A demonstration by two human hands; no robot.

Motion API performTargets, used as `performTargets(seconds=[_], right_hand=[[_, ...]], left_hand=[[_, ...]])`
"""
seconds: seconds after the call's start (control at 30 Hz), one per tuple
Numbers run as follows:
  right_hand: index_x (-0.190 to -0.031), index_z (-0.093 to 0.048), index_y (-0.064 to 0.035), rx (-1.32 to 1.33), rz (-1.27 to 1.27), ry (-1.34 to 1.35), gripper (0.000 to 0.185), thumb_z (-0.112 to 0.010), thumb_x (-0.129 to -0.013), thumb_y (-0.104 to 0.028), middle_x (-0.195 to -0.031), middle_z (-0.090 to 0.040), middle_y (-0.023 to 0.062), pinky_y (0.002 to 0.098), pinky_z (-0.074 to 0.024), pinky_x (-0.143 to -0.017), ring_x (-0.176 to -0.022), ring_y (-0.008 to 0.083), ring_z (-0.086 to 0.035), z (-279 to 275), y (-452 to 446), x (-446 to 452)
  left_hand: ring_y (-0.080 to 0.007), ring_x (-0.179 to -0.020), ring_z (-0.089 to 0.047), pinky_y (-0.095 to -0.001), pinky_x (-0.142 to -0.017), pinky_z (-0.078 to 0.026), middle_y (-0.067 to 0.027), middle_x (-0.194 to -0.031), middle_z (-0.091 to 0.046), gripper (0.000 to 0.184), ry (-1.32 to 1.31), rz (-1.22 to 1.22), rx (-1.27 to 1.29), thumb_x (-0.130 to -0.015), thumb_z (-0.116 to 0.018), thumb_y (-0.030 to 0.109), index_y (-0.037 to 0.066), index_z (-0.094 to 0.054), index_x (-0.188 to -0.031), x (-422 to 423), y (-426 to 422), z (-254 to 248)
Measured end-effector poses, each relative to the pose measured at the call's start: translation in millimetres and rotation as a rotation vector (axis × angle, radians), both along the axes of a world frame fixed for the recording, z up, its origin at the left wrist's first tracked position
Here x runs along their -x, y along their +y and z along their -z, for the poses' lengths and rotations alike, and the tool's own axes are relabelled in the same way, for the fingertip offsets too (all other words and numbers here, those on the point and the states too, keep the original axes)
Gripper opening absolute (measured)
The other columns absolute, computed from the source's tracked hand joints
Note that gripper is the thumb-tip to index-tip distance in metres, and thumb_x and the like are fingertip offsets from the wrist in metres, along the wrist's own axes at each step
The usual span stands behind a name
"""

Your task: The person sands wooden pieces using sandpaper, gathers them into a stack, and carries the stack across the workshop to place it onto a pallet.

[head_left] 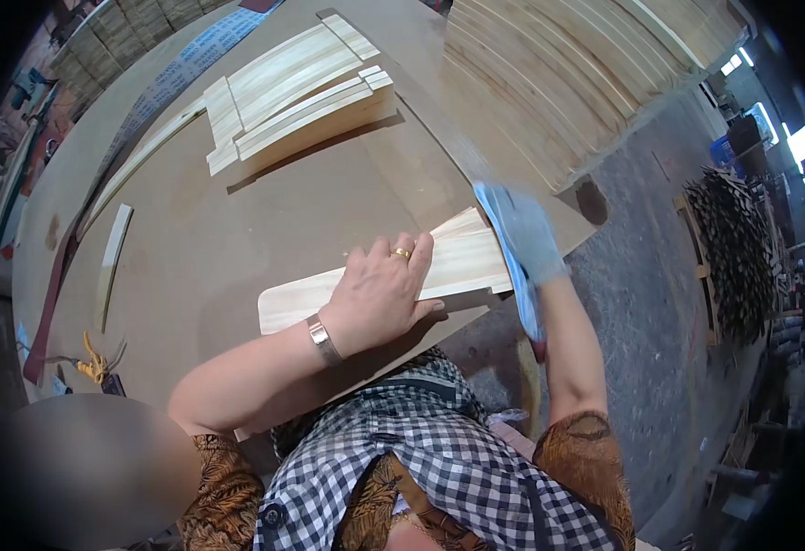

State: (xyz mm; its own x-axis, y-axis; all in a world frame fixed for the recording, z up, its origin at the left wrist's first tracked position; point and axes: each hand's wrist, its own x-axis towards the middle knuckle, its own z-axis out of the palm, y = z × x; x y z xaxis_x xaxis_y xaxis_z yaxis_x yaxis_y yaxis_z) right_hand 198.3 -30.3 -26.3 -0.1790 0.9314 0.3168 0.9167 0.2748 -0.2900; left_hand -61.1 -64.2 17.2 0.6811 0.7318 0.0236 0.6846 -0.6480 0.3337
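Observation:
My left hand (380,289), bare with a ring, holds down a pale wooden board (471,264) with one rounded end on the brown table. Its fingers lie over the top and the thumb sits by the near edge. My right hand (533,241), in a light glove and blurred by motion, is at the board's right end. It holds a blue-backed strip of sandpaper (505,241) against that end. The glove hides most of the right fingers.
Several pale boards (292,83) are stacked at the back of the table (201,239). A long printed sanding belt (210,46) lies along the left. Near it are a narrow wood strip (113,262) and a yellow-handled tool (95,361). A large wood stack (549,83) stands back right.

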Motion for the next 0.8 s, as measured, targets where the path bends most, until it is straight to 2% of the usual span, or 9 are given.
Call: performTargets(seconds=[0.1, 0.17, 0.2, 0.27, 0.37, 0.43, 0.53, 0.63, 0.8], right_hand=[[-0.129, -0.056, -0.0125, 0.057, 0.149, 0.025, 0.038, -0.044, -0.098, -0.03, -0.093, -0.067, 0.02, 0.0472, -0.0508, -0.079, -0.083, 0.038, -0.064, -2.2, -79.4, -3.3], [-0.132, -0.056, -0.0159, 0.494, 0.384, -0.102, 0.039, -0.045, -0.098, -0.033, -0.088, -0.066, 0.0239, 0.0487, -0.0497, -0.077, -0.083, 0.0401, -0.064, -25.3, -125.2, 9.7], [-0.136, -0.053, -0.0193, 0.507, 0.427, -0.033, 0.043, -0.048, -0.097, -0.035, -0.082, -0.066, 0.0245, 0.0492, -0.0497, -0.072, -0.08, 0.0405, -0.065, -21.6, -143.4, 3.7], [-0.138, -0.052, -0.0206, 0.392, 0.585, 0.076, 0.046, -0.054, -0.094, -0.033, -0.08, -0.066, 0.0222, 0.047, -0.0496, -0.068, -0.075, 0.0387, -0.066, -12.7, -169.5, 1.2], [-0.138, -0.053, -0.0206, 0.161, 0.611, 0.278, 0.047, -0.059, -0.092, -0.029, -0.075, -0.065, 0.0196, 0.0442, -0.049, -0.064, -0.067, 0.0345, -0.064, 2.4, -185.4, -3.6], [-0.137, -0.054, -0.0201, 0.228, 0.668, 0.266, 0.047, -0.061, -0.092, -0.027, -0.075, -0.065, 0.0187, 0.0431, -0.0486, -0.064, -0.066, 0.0326, -0.064, -11.4, -181.7, 4.5], [-0.135, -0.056, -0.019, 0.205, 0.658, 0.22, 0.046, -0.064, -0.091, -0.029, -0.074, -0.065, 0.0173, 0.0424, -0.0483, -0.063, -0.064, 0.0308, -0.064, -11.6, -170.3, 7.8], [-0.132, -0.059, -0.0178, 0.193, 0.621, 0.223, 0.044, -0.064, -0.09, -0.032, -0.073, -0.065, 0.0156, 0.042, -0.0486, -0.062, -0.063, 0.0303, -0.064, -8.9, -159.3, 13.9], [-0.127, -0.063, -0.0164, 0.119, 0.533, 0.214, 0.042, -0.064, -0.09, -0.036, -0.073, -0.066, 0.015, 0.0425, -0.0505, -0.063, -0.066, 0.032, -0.065, -5.1, -142.1, 17.8]], left_hand=[[-0.0334, -0.099, -0.057, -0.0428, -0.079, -0.045, -0.0178, -0.111, -0.056, 0.072, 0.014, -0.009, 0.019, -0.082, -0.068, 0.04, -0.003, -0.039, -0.132, -0.1, 0.8, -4.9], [-0.0335, -0.101, -0.056, -0.043, -0.079, -0.045, -0.0181, -0.113, -0.056, 0.072, 0.007, -0.004, 0.031, -0.082, -0.069, 0.039, -0.003, -0.039, -0.132, -0.8, 1.5, -4.7], [-0.0336, -0.102, -0.056, -0.0432, -0.08, -0.045, -0.0183, -0.114, -0.055, 0.072, -0.011, 0.0, 0.026, -0.082, -0.069, 0.038, -0.003, -0.039, -0.132, -0.4, 1.6, -2.9], [-0.0337, -0.106, -0.055, -0.044, -0.081, -0.046, -0.0191, -0.115, -0.055, 0.072, -0.051, 0.011, -0.028, -0.082, -0.069, 0.038, -0.004, -0.039, -0.132, 0.6, 1.9, 2.0], [-0.0342, -0.109, -0.055, -0.0453, -0.082, -0.047, -0.0208, -0.115, -0.055, 0.069, -0.093, 0.022, -0.115, -0.082, -0.069, 0.037, -0.006, -0.039, -0.127, -0.2, 1.2, 4.9], [-0.0351, -0.106, -0.058, -0.0458, -0.08, -0.048, -0.0218, -0.11, -0.056, 0.065, -0.095, -0.001, -0.097, -0.082, -0.069, 0.036, -0.007, -0.041, -0.121, -2.2, 1.2, -2.1], [-0.0369, -0.095, -0.063, -0.0467, -0.075, -0.05, -0.0216, -0.101, -0.059, 0.057, 0.064, -0.157, 0.248, -0.083, -0.069, 0.037, -0.005, -0.042, -0.11, -11.1, 2.9, -32.3], [-0.0381, -0.085, -0.065, -0.0474, -0.073, -0.051, -0.0205, -0.093, -0.061, 0.055, 0.087, -0.152, 0.155, -0.084, -0.069, 0.04, -0.003, -0.042, -0.106, -12.8, 4.7, -15.7], [-0.0391, -0.09, -0.063, -0.0489, -0.075, -0.051, -0.0215, -0.101, -0.059, 0.064, 0.031, -0.104, 0.176, -0.08, -0.073, 0.039, 0.0, -0.039, -0.118, -3.5, 5.6, -15.1]])
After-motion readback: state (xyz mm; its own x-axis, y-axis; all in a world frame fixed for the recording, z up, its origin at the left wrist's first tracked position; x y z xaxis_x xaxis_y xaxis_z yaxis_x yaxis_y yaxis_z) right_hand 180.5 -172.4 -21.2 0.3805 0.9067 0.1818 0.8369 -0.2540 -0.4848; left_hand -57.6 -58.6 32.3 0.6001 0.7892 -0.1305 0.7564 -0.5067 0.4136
